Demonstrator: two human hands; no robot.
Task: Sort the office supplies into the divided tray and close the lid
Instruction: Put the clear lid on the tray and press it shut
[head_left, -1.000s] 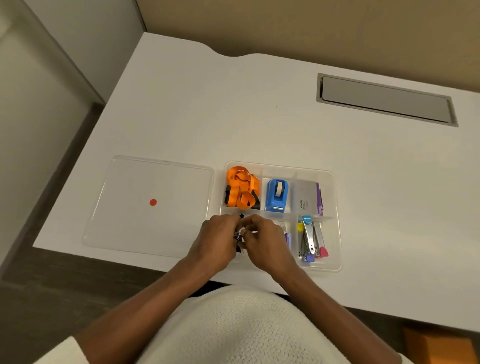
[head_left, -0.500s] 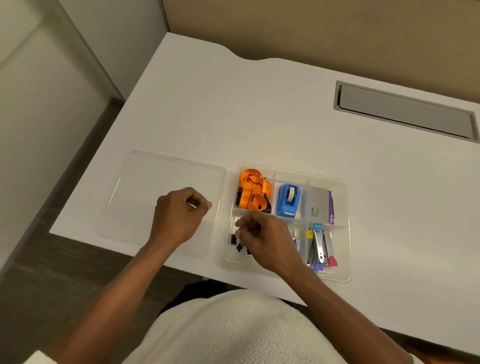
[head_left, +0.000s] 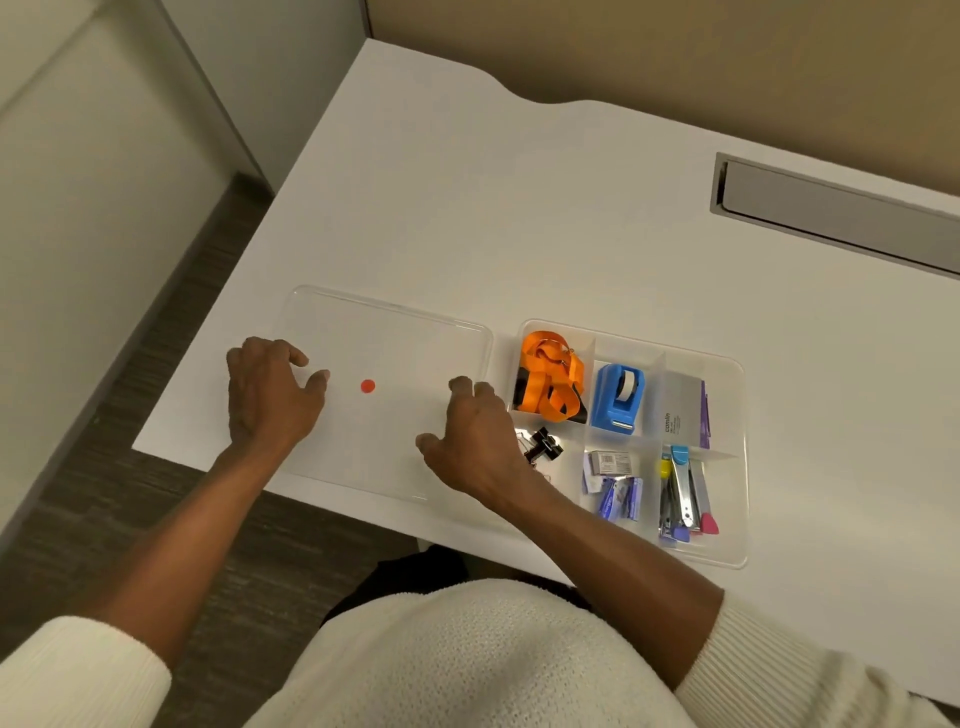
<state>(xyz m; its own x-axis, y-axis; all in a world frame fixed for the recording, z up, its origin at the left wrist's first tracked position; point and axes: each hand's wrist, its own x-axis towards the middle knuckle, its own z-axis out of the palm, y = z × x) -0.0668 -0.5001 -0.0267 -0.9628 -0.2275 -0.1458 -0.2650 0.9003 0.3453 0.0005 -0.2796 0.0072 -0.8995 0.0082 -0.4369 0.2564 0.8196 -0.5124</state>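
Two hands on the lid

Left hand and right hand spread their fingers over the clear lid. The tray sits just right of the right fingers.

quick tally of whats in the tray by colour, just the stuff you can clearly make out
Orange: 1, the lanyard
Blue: 1, the tape dispenser
Black: 1, the binder clip
White and purple: 1, the card box
Silver with a blue tip: 1, the stapler
The staple packs and other small bits are too cluttered to count.
Total: 5
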